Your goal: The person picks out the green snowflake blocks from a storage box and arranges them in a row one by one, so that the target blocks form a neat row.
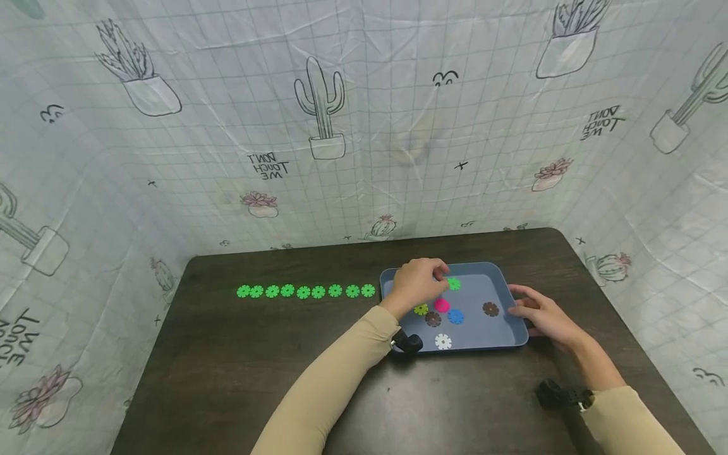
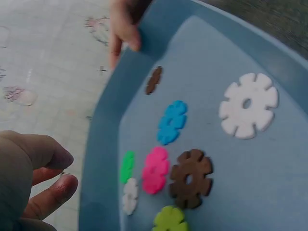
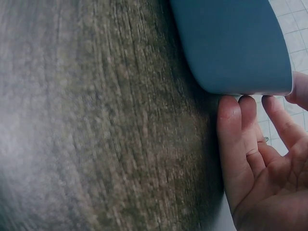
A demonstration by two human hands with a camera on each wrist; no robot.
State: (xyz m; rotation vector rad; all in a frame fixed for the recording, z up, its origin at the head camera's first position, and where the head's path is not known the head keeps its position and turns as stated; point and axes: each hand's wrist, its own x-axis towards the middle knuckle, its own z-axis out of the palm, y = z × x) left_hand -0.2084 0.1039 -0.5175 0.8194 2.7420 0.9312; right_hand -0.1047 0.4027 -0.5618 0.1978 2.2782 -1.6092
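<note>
My left hand [image 1: 418, 282] hovers over the left part of a blue-grey tray [image 1: 472, 332], close to a green notched disc [image 1: 454, 284]. In the left wrist view its thumb and fingers stand apart with nothing between them. My right hand [image 1: 548, 319] grips the tray's right end, the thumb at the rim and the other fingers against the outer wall. In the tray lie a pink disc [image 1: 442, 305], a blue disc [image 1: 455, 316], a yellow-green disc [image 1: 421, 309], two brown discs [image 1: 491, 309] and a white disc [image 1: 443, 342]. Another whitish disc [image 2: 130, 196] shows in the left wrist view.
Several green notched discs [image 1: 304, 292] form a row on the dark wooden table [image 1: 227, 366], left of the tray. A white cloth [image 1: 375, 126] with cactus drawings hangs behind the table and at its sides.
</note>
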